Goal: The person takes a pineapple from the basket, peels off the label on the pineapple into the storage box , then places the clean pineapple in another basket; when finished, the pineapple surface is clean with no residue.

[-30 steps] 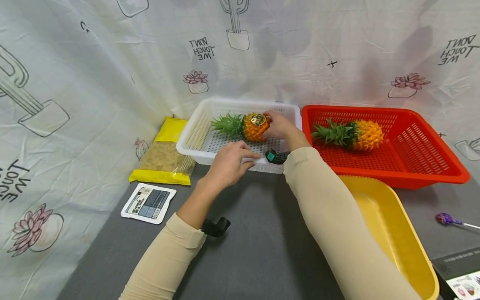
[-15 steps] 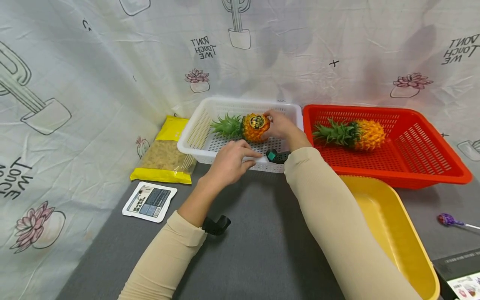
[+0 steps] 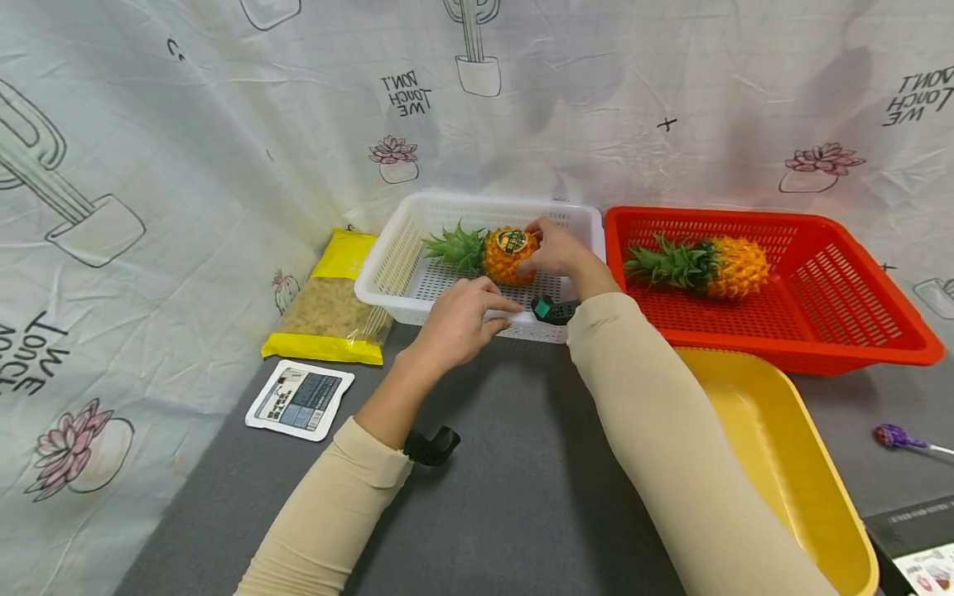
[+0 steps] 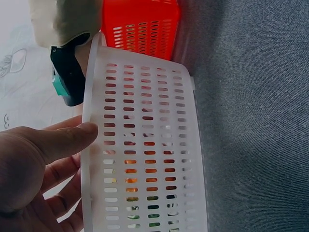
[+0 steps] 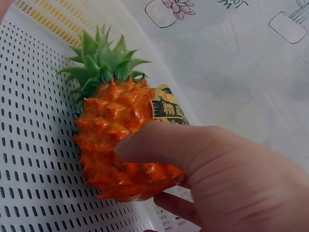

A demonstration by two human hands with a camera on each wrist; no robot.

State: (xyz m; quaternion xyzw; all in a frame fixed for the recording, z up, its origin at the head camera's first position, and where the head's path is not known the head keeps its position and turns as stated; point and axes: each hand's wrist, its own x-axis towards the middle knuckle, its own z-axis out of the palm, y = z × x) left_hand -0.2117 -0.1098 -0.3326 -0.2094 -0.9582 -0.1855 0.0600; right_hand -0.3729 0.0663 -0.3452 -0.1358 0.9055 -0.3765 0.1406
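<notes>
A small orange pineapple [image 3: 507, 257] with green leaves and a round black-and-gold label [image 5: 166, 106] lies on its side in the white perforated basket [image 3: 406, 308]. My right hand [image 3: 555, 248] grips its base end, the thumb lying across the orange skin in the right wrist view. At the basket's near rim is my left hand [image 3: 460, 323]. Its thumb [image 4: 72, 140] presses the outside of the rim while the other fingers reach behind it, pinching the edge. The leaves point left, away from the right hand.
Beside the white basket stands a red basket [image 3: 827, 352] holding a second pineapple [image 3: 734, 266]. A yellow tray [image 3: 768, 447] sits in front, partly under the right sleeve. To the left are a yellow bag [image 3: 320, 310] and a white flat pack [image 3: 300, 400]. A lollipop [image 3: 898, 436] lies far right.
The pineapple's label has turned slightly toward the near side under the right hand. The left hand stays at the basket rim.
</notes>
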